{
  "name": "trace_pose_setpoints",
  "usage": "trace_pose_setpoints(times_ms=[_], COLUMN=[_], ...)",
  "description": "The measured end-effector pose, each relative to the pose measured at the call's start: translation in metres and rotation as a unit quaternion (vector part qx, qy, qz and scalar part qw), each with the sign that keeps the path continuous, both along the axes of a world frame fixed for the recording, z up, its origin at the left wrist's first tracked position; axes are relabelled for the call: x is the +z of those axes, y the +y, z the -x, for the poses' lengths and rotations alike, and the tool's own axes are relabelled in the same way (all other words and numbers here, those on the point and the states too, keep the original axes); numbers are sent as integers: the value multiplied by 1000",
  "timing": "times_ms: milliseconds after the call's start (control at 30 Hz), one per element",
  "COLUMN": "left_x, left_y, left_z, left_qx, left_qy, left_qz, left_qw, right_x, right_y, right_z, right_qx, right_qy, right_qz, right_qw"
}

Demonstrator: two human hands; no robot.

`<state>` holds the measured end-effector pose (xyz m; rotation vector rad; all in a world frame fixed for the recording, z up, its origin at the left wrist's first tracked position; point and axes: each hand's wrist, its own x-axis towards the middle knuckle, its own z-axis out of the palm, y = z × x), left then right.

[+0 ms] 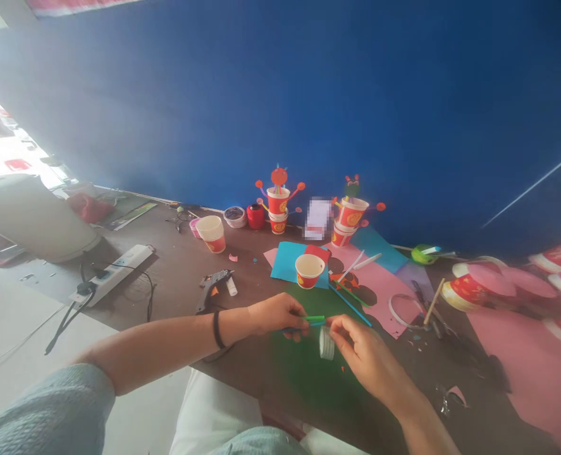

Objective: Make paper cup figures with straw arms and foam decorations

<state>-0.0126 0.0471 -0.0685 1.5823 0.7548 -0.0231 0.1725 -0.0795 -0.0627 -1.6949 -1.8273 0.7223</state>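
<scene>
Straws, slim and short, one bright green (315, 318) and one blue (317, 324), lie side by side right in the middle of things, up above the dark green sheet (299, 373) at my edge of the table. My left hand (283, 314) has them pinched at one end, the free ends pointing right. And over on the other side, my right hand (353, 341) comes in close, the two hands near each other but apart! Its fingers draw in against a pale, shiny roll of tape (326, 344); I can't tell whether they grip the roll itself or only the tape's end.

Just beyond, a white paper cup with a red and yellow print (310, 272) stands upright by the near edge of a bright blue sheet (287, 262). A long blue straw (351, 304) slants to its right, beside a pink paper sheet (384, 303). Left of the cup, a dark glue gun (212, 284) lies next to a small white cylinder (231, 287).

Farther back, two figures of stacked red-and-white cups (278, 202) (351, 215) stand upright before the blue wall (280, 95), and away to my left sits a white power strip (119, 268), plugs in!
</scene>
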Motion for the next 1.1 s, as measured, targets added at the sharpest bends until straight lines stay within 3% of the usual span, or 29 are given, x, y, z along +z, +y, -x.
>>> trace_pose_setpoints(times_ms=[433, 733, 900, 1100], left_x=[3, 2, 1, 0], left_y=[-9, -2, 0, -11], left_z=[-10, -11, -14, -22], left_qx=[-32, -73, -118, -50], left_qy=[5, 9, 13, 3], left_qz=[34, 4, -38, -216], left_qw=[999, 997, 992, 975], right_x=[-6, -13, -15, -19], right_y=[7, 12, 13, 17], right_z=[5, 8, 10, 10], right_qx=[-11, -25, -25, -46], right_qy=[6, 2, 6, 37], right_qz=[-24, -62, -88, -105], right_qw=[1000, 998, 996, 993])
